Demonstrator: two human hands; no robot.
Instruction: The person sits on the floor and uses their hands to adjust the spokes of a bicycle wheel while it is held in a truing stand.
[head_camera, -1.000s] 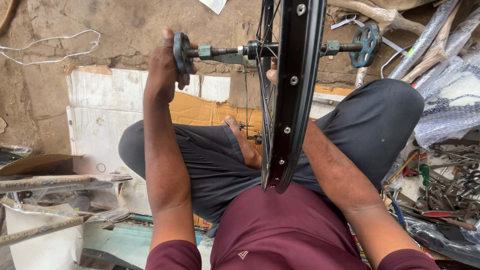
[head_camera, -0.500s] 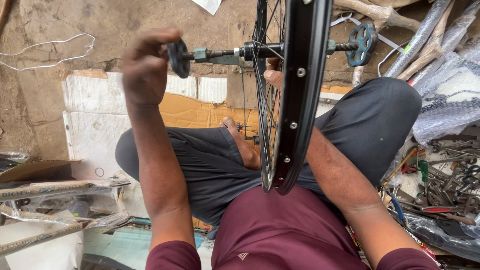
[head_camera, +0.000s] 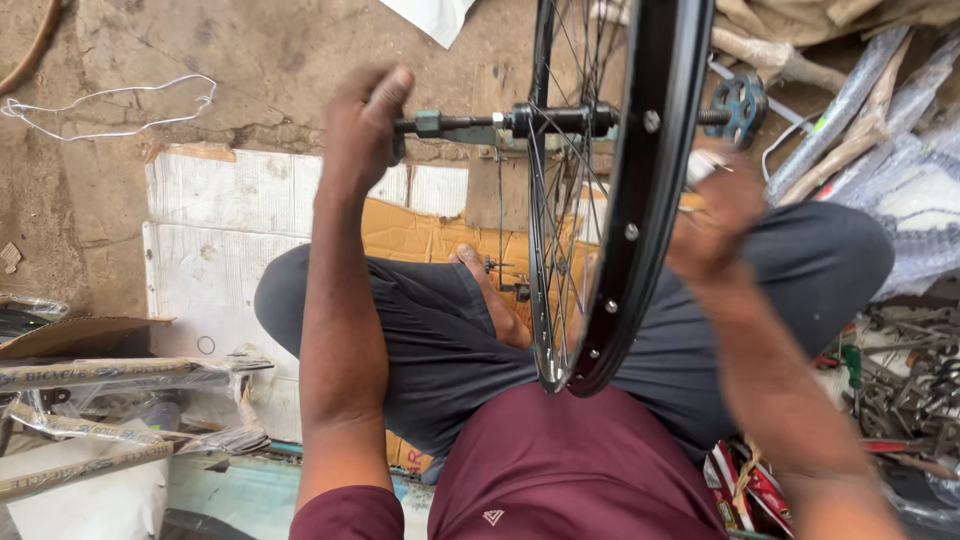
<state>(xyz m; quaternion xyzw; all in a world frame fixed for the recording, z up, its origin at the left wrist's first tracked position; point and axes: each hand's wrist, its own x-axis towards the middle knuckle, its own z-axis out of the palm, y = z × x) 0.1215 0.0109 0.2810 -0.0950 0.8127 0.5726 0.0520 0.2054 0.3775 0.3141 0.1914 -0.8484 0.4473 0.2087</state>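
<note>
The left hand (head_camera: 362, 125) is clenched round the axle end (head_camera: 440, 124); the right hand (head_camera: 712, 222) is blurred beside the black wheel rim (head_camera: 640, 215), grip unclear. The wheel stands upright over the person's lap. Fingers could catch in the spokes (head_camera: 560, 250) if it spins.

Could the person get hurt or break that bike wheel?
Maybe. The right hand moves beside the black rim, so fingers could slip into the thin spokes. A bare foot lies just under the wheel. The left hand holds only the axle end, so the wheel might tip.
</note>
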